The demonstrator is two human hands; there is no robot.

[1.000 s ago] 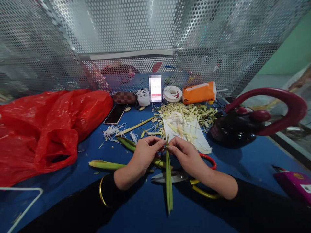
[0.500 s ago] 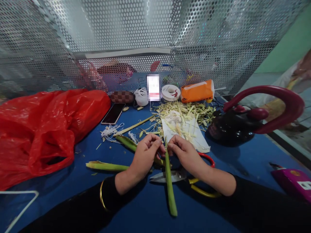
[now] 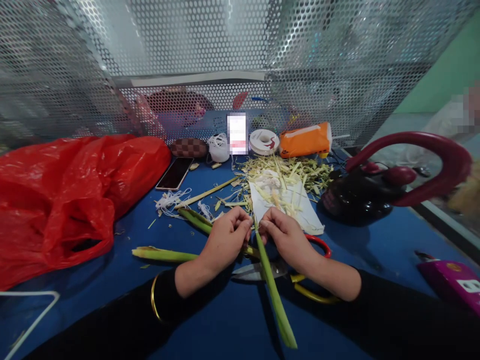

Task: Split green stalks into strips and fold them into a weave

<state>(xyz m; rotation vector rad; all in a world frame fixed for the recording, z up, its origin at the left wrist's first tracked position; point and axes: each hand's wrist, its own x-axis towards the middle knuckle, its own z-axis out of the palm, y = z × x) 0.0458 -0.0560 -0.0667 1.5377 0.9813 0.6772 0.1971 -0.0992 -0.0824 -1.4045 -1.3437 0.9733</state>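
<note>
A long green stalk (image 3: 275, 295) slants between my hands, its narrow pale tip at my fingers and its thick end toward me. My right hand (image 3: 287, 232) is closed in a pinch at that tip. Just left of it, my left hand (image 3: 228, 235) also pinches, but what sits between its fingertips is hidden. Under the stalk lie scissors (image 3: 255, 272) with one red and one yellow handle. Another green stalk (image 3: 165, 255) rests left of my left wrist, and a darker green one (image 3: 195, 219) lies behind that hand, partly covered.
Shredded plant scraps (image 3: 300, 172) and a white paper (image 3: 311, 215) lie beyond my hands. A red plastic bag (image 3: 82, 200) fills the left, near a phone (image 3: 175, 174) and white string (image 3: 172, 201). A dark kettle (image 3: 360, 197) stands right. A perforated metal screen (image 3: 195, 45) rises behind.
The thick near end of the stalk has swung to the right, so it slants more. Both hands keep nearly the same place and pinch.
</note>
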